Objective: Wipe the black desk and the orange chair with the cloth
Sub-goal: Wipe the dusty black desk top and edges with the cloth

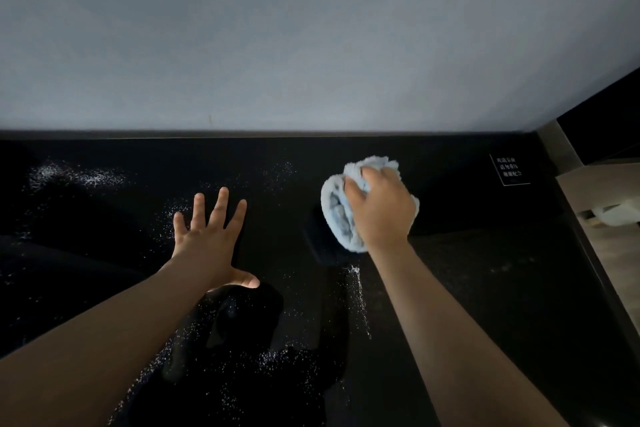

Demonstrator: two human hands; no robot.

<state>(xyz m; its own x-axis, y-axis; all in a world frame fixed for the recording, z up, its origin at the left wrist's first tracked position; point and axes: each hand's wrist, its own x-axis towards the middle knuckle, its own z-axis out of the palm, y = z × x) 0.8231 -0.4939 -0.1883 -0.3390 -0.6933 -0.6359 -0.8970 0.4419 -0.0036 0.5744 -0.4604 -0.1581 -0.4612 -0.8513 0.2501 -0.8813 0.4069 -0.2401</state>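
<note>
Head-cam view down onto a black desk (467,288) set against a pale wall (311,28). Right hand (381,215) grips a bunched light-blue cloth (337,215), fingers curled over it, cloth pressed on the desk toward its far right. Left hand (207,239) lies left of the cloth, well apart, fingers spread & straight, palm down on the desk. White specks (79,177) dot the desk left of & nearer than the cloth. Small sign w/ white text (509,168) sits right of the cloth, near the desk's far right corner.
</note>
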